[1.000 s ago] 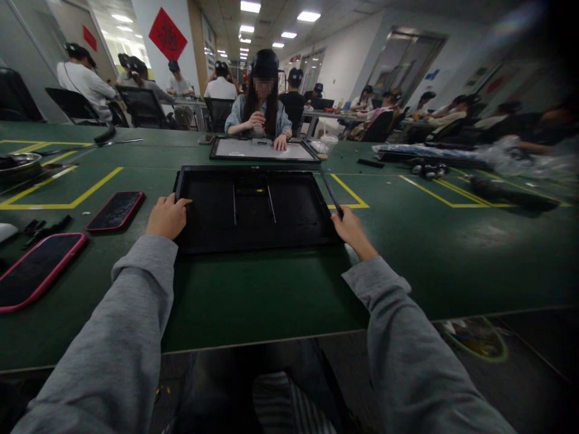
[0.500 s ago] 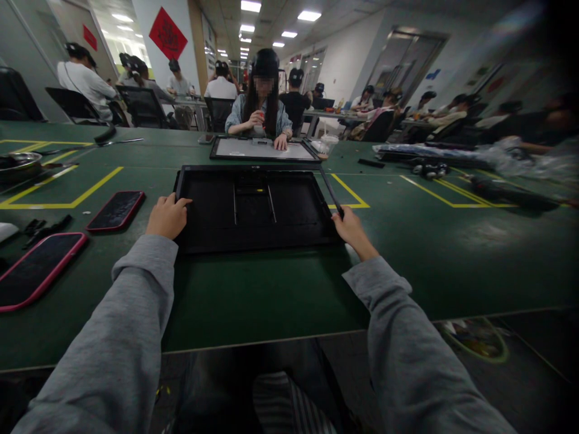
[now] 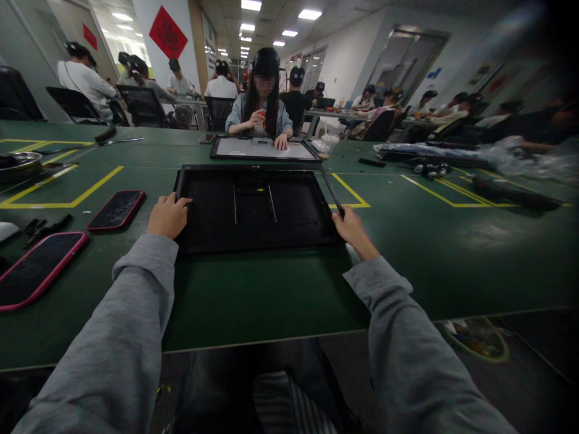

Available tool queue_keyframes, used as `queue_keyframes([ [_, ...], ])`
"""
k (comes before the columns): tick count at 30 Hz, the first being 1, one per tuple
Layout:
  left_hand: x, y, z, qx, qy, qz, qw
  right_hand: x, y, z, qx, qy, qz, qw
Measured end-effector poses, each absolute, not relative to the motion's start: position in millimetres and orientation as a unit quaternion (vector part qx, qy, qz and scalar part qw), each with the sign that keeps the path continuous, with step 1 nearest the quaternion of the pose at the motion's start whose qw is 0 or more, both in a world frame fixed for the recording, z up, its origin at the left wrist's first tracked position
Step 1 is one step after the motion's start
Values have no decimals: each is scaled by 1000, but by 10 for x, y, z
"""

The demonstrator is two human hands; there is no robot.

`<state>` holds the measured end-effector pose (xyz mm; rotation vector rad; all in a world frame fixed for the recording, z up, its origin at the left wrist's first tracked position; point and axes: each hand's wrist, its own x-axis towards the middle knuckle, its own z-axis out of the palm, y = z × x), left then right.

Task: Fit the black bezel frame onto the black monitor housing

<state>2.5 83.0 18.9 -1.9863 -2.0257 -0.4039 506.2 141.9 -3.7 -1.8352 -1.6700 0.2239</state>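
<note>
In front of me on the green table (image 3: 271, 295) lies a black monitor back cover (image 3: 203, 211), its hollow inside facing up, with two thin metal rails near its middle. A slim black bezel (image 3: 332, 191) runs along its far edge and down its right side, a little apart from the cover there. My left hand (image 3: 167, 216) is closed on the left edge, index finger laid over the rim; the gripped part is partly hidden. My right hand (image 3: 353, 230) is closed round the near right part of the bezel.
Two phones in red-pink cases, one nearer (image 3: 38, 271) and one farther (image 3: 116, 211), lie to the left beside small black pieces (image 3: 47, 229). Across the table, a co-worker's hand (image 3: 281, 141) rests on a display panel (image 3: 266, 148). Clear plastic wrap (image 3: 511, 157) lies at the right.
</note>
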Motion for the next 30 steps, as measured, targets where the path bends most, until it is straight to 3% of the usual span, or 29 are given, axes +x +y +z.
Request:
queue_keyframes([
  [30,25,828,183,-685,-700,-149,136,5099,1451,-75,-697,-637,84,319],
])
